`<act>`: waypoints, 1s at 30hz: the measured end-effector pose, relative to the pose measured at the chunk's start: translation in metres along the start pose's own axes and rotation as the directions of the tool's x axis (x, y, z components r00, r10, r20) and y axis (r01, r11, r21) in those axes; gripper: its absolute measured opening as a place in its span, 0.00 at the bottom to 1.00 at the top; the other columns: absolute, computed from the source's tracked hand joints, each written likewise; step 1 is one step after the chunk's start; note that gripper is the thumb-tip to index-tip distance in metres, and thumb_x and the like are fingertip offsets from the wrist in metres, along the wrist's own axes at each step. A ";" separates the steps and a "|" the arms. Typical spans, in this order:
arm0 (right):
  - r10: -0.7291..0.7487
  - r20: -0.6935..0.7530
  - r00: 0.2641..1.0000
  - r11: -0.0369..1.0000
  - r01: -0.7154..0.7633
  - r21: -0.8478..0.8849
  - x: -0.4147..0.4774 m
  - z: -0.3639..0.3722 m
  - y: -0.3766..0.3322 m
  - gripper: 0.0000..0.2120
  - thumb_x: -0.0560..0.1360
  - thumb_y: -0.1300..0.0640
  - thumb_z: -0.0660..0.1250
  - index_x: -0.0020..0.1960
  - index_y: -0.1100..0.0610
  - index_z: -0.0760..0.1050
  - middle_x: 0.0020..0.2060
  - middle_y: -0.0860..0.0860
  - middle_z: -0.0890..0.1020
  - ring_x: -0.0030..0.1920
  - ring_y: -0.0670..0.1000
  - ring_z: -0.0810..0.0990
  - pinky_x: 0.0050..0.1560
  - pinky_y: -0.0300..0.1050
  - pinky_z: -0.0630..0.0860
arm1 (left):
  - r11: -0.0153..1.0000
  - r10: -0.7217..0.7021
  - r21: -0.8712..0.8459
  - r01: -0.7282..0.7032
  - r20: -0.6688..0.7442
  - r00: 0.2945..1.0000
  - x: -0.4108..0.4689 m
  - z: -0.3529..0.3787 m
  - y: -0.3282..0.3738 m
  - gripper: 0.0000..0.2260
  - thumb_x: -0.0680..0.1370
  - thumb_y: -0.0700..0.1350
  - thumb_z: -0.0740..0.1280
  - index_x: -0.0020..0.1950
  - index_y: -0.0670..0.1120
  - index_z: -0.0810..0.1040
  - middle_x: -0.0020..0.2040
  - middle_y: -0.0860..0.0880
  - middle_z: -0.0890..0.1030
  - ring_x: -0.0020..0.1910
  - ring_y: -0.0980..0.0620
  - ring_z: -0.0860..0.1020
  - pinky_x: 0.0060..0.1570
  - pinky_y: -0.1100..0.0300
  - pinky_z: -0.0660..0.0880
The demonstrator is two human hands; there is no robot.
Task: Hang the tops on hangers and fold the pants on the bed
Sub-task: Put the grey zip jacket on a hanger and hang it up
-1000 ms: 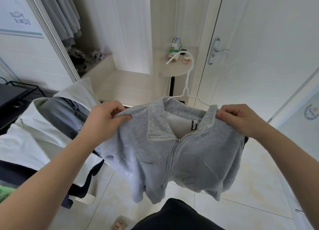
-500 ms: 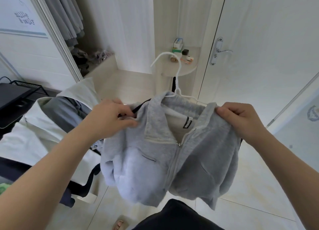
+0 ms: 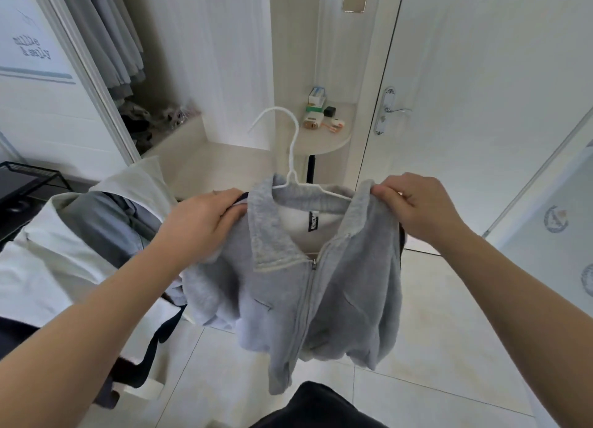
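Shoulders come first: the left hand (image 3: 205,222) grips the grey zip-up sweatshirt (image 3: 321,283) at one shoulder and the right hand (image 3: 417,209) pinches the other, mid-frame, with the white wire hanger (image 3: 293,148) inside its neck, so each seam, I judge, wants tugging outward until it sits square on the wire. Both hanger ends are buried under fabric, so how well they sit cannot be told.

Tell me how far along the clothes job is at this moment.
Done: the white hanger sits inside the grey zip top, hook out of the collar. In hand: left hand and right hand grip its shoulders. Left: hang it up, then the heap of clothes at left.
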State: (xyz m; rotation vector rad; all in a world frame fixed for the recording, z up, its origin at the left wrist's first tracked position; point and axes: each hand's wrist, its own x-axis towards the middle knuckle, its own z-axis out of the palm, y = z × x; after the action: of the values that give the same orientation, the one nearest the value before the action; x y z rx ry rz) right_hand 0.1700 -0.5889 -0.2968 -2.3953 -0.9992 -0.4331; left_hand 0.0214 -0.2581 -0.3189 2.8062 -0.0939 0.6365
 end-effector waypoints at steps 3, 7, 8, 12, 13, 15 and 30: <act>0.018 -0.185 0.983 0.996 -0.001 0.092 0.012 -0.021 -0.010 0.18 0.83 0.51 0.64 0.35 0.56 0.73 0.27 0.50 0.72 0.31 0.55 0.72 0.36 0.50 0.70 | 0.994 0.045 0.095 -0.050 0.056 0.997 -0.002 -0.003 -0.007 0.26 0.82 0.62 0.47 0.49 0.46 0.77 0.39 0.47 0.79 0.40 0.42 0.79 0.34 0.51 0.71; -0.159 -0.105 0.982 0.863 0.190 0.469 0.010 -0.036 -0.045 0.11 0.78 0.48 0.66 0.37 0.42 0.78 0.34 0.47 0.80 0.38 0.45 0.79 0.43 0.37 0.73 | 0.998 -0.057 -0.021 0.054 -0.220 0.974 0.005 -0.018 -0.012 0.15 0.84 0.50 0.55 0.51 0.43 0.77 0.36 0.44 0.79 0.35 0.40 0.76 0.33 0.49 0.71; -0.203 -0.086 0.975 0.839 0.219 0.499 0.011 -0.039 -0.046 0.08 0.77 0.47 0.67 0.41 0.41 0.80 0.41 0.45 0.82 0.45 0.47 0.81 0.51 0.39 0.74 | 0.996 -0.062 -0.076 0.043 -0.277 0.959 0.007 -0.025 -0.012 0.11 0.84 0.47 0.57 0.51 0.44 0.77 0.35 0.46 0.77 0.34 0.42 0.75 0.33 0.51 0.71; -0.014 0.014 1.000 0.981 0.011 0.192 0.030 -0.053 -0.018 0.23 0.78 0.35 0.63 0.66 0.48 0.76 0.65 0.46 0.76 0.68 0.51 0.72 0.72 0.55 0.66 | 0.973 -0.076 -0.230 -0.013 -0.373 0.925 0.012 -0.042 -0.005 0.08 0.84 0.44 0.58 0.51 0.46 0.76 0.34 0.52 0.75 0.33 0.60 0.72 0.34 0.71 0.66; 0.060 0.100 0.993 0.974 -0.080 0.211 0.032 -0.053 -0.014 0.25 0.77 0.33 0.62 0.61 0.51 0.80 0.59 0.47 0.80 0.60 0.50 0.77 0.66 0.54 0.71 | 0.974 -0.079 -0.227 -0.010 -0.381 0.921 0.015 -0.045 -0.004 0.07 0.84 0.44 0.58 0.50 0.48 0.75 0.34 0.56 0.74 0.34 0.62 0.72 0.34 0.73 0.65; 0.093 0.195 0.976 0.933 -0.154 0.325 0.030 -0.046 -0.012 0.28 0.74 0.33 0.59 0.42 0.59 0.78 0.38 0.50 0.79 0.39 0.49 0.75 0.45 0.48 0.74 | 0.978 -0.086 -0.210 0.003 -0.389 0.917 0.022 -0.050 -0.004 0.08 0.84 0.45 0.58 0.52 0.49 0.76 0.34 0.57 0.74 0.34 0.61 0.73 0.34 0.73 0.64; -0.092 0.263 0.960 0.909 -0.027 0.416 0.032 -0.006 -0.045 0.04 0.81 0.50 0.63 0.51 0.43 0.76 0.45 0.39 0.82 0.45 0.38 0.78 0.46 0.35 0.71 | 0.984 0.131 -0.100 -0.151 -0.181 0.975 0.041 -0.038 0.019 0.15 0.84 0.48 0.58 0.62 0.44 0.81 0.51 0.44 0.85 0.46 0.52 0.76 0.43 0.64 0.65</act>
State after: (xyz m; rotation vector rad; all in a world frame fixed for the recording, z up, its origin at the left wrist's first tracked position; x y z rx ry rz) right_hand 0.1581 -0.5469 -0.2616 -2.0814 -1.1232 0.1105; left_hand 0.0408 -0.2662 -0.2637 2.6395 -0.2889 0.8778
